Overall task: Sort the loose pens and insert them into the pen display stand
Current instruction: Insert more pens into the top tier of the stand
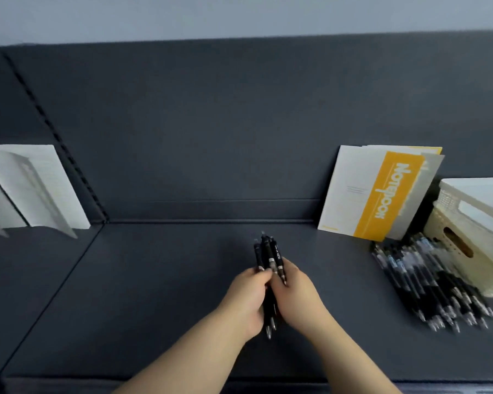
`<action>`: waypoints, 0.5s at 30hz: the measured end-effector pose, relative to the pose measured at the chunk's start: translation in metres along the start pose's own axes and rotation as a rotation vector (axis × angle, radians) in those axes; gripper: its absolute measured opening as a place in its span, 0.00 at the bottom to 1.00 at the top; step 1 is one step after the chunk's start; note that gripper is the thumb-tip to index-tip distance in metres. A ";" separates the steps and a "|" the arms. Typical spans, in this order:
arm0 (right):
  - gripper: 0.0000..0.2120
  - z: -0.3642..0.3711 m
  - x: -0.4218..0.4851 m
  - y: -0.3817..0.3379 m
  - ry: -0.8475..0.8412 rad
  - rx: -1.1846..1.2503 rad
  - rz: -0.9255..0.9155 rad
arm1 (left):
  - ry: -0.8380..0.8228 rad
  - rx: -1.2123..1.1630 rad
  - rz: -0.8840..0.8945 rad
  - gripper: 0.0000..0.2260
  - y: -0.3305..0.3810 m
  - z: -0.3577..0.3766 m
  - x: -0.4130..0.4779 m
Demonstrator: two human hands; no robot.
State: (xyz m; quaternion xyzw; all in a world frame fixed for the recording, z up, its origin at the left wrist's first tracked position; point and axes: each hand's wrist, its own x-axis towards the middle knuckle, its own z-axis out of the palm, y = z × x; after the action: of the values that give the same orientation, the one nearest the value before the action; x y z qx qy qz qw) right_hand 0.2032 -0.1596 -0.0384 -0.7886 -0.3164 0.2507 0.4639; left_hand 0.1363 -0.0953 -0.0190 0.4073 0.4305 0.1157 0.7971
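Note:
A bundle of several black pens [269, 255] is held upright-ish over the middle of the dark shelf [160, 280], clicker ends pointing away from me and tips showing below the hands. My left hand [246, 297] grips the bundle from the left. My right hand [299, 294] holds it from the right, fingers curled round the barrels. A heap of several more black pens [427, 288] lies loose on the shelf at the right. No pen display stand shows in this view.
A white and yellow notebook [379, 191] leans on the back panel at the right. A cream plastic basket [473, 234] stands at the far right beside the pen heap. White lined notebooks [32, 189] lean at the left, beyond a shelf divider.

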 end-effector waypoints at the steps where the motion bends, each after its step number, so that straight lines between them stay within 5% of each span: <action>1: 0.07 0.005 -0.003 -0.004 -0.014 0.053 -0.025 | 0.007 -0.030 0.001 0.10 0.002 -0.007 -0.004; 8: 0.06 0.067 -0.010 -0.038 -0.092 0.021 -0.214 | -0.010 -0.200 0.094 0.11 0.023 -0.080 -0.032; 15: 0.18 0.154 -0.039 -0.093 -0.219 -0.196 -0.427 | 0.084 -0.206 0.299 0.11 0.033 -0.178 -0.078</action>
State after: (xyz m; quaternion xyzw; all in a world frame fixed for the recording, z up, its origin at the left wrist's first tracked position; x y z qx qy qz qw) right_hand 0.0460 -0.0654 -0.0196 -0.7133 -0.5468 0.1993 0.3905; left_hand -0.0448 -0.0181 -0.0011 0.3776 0.3839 0.2933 0.7900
